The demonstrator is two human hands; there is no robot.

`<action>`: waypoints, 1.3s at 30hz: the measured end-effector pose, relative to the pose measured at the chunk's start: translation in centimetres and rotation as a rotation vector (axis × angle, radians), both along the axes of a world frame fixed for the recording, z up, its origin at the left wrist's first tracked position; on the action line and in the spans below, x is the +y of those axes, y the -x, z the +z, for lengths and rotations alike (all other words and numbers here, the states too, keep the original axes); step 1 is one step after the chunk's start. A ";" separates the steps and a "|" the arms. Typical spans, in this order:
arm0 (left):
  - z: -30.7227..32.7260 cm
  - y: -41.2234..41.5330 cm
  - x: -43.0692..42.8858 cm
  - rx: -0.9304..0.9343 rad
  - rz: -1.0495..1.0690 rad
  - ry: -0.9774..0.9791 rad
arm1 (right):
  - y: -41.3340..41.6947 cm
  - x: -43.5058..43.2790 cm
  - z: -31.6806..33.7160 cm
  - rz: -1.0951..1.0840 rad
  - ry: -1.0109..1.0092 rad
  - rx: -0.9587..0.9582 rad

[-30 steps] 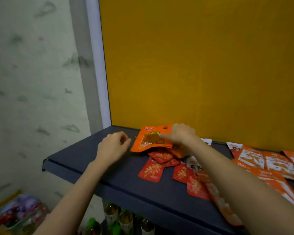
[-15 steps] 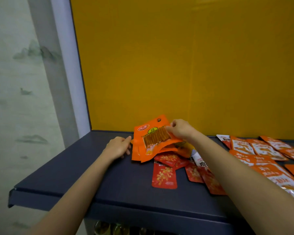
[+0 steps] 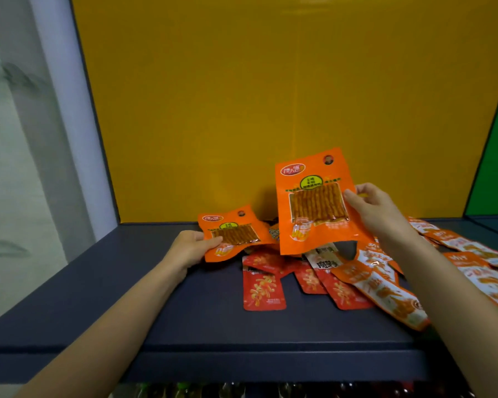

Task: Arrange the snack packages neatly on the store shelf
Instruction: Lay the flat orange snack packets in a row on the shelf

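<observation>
Orange snack packet [image 3: 316, 202], right edge pinched by right hand [image 3: 377, 209] — left hand [image 3: 189, 249] grips second packet [image 3: 236, 235].

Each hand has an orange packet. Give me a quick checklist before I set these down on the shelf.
1. Grip of the left hand on the lower orange packet: ok, thumb lies across its left edge.
2. Grip of the right hand on the raised orange packet: ok, pinched at its right edge, upright.
3. Both packets label forward, same way up: ok.
4. Bare shelf left of the pile for setting down: ok.
5. Red packets below lined up: not ok, they overlap at angles.
6. Anything hidden behind the raised packet: cannot tell.
</observation>
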State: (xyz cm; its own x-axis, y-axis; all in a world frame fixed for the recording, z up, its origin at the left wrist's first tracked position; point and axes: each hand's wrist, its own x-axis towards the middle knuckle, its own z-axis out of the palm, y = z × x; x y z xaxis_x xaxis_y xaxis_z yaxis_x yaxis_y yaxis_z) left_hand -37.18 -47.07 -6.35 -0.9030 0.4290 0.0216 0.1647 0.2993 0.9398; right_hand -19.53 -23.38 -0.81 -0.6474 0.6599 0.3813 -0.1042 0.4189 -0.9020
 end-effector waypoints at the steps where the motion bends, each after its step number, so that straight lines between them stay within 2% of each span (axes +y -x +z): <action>1: 0.0 -0.1 0.0 0.011 0.001 -0.031 | -0.6 -0.1 -0.2 0.007 0.041 0.010; 4: 0.5 -0.4 -0.1 0.111 0.034 -0.094 | -1.9 -0.1 -0.6 0.032 0.117 0.028; 9: 2.3 -1.6 -0.3 0.224 0.013 -0.318 | -4.8 1.5 -0.8 -0.021 0.162 0.085; 13: 4.3 -4.0 1.6 0.306 -0.018 -0.375 | -8.8 4.1 -0.5 -0.101 0.224 0.134; 18: 5.9 -9.7 8.8 0.223 -0.208 -0.428 | -16.0 8.5 -0.2 -0.235 0.211 0.121; 25: 5.8 -21.4 22.6 0.076 -0.529 -0.488 | -30.7 16.7 0.1 -0.490 0.129 0.031; 34: 1.8 -38.8 39.5 -0.076 -0.755 -0.496 | -50.1 25.9 -2.3 -0.729 0.173 -0.006; 39: 0.3 -47.6 47.2 -0.166 -0.869 -0.433 | -59.5 29.7 -3.9 -0.851 0.198 0.023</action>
